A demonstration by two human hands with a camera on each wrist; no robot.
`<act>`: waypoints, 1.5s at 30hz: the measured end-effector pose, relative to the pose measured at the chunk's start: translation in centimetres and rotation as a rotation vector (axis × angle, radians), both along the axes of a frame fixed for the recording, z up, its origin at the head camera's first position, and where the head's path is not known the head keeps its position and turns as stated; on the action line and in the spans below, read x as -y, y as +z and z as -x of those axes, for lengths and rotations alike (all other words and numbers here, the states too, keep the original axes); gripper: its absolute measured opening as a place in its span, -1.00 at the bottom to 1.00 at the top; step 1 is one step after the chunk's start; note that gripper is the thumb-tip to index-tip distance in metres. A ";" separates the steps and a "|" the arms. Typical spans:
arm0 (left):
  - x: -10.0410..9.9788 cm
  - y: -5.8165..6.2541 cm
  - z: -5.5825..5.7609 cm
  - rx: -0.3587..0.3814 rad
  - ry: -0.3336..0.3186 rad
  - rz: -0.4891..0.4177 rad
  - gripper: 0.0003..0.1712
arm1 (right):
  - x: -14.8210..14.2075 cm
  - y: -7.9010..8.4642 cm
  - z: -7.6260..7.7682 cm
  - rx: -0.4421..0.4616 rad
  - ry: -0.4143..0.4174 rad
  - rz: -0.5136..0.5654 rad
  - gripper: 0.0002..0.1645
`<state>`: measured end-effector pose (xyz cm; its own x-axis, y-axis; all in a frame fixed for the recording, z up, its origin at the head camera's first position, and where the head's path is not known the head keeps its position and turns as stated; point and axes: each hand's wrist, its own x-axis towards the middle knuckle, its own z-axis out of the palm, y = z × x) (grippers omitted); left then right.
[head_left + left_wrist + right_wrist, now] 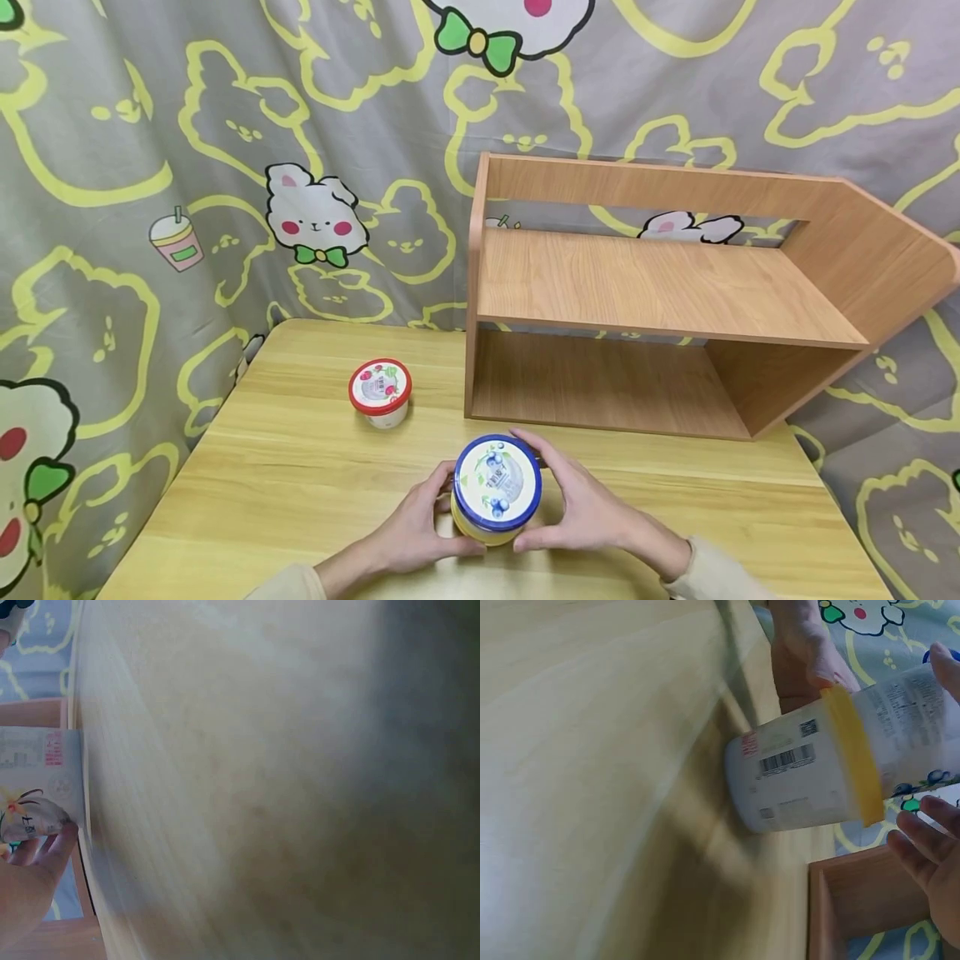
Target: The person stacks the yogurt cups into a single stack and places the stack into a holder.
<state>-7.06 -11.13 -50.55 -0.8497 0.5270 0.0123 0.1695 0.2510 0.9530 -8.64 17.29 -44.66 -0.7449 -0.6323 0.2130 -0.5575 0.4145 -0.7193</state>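
Observation:
A blue-lidded tub (498, 479) with a blueberry print stands on top of a yellow-lidded tub (787, 772), near the front of the wooden table. My left hand (412, 525) holds the lower tub, its thumb at the near side and its fingers round the left. In the left wrist view a fingertip presses that tub's printed wall. From the right, my right hand (585, 508) curves about the stack, index finger at the blue lid's far edge. The right wrist view shows its thumb on the upper tub and other fingers loosely bent beside it.
A red-lidded tub (381, 392) sits farther back, left of the stack. Behind to the right stands a two-level wooden shelf (660, 283), its lower front edge close beyond my right hand. A grey patterned curtain (225, 150) hangs along the table's back and left side.

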 end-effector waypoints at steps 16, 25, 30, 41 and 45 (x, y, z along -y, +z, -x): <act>-0.1 0.0 0.0 0.004 0.003 0.013 0.04 | -1.0 -4.5 -0.7 -0.032 -0.044 0.157 0.37; 0.0 0.0 0.0 -0.001 0.003 0.007 0.05 | -0.7 -6.2 -0.8 -0.007 -0.052 0.233 0.23; -0.1 0.0 0.0 -0.006 0.005 0.007 0.05 | -0.6 -6.7 -0.8 0.023 -0.068 0.235 0.18; -0.1 0.0 0.0 0.002 0.012 0.021 0.03 | -0.2 -7.5 -0.5 0.029 -0.043 0.232 0.17; -0.1 0.0 0.0 -0.005 0.014 0.022 0.03 | 0.1 -7.4 -0.5 0.049 -0.041 0.228 0.18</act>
<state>-7.09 -11.05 -50.57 -0.8572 0.5149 0.0055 0.1706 0.2739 0.9465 -8.16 17.23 -52.09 -0.7820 -0.5411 0.3094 -0.5054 0.2600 -0.8227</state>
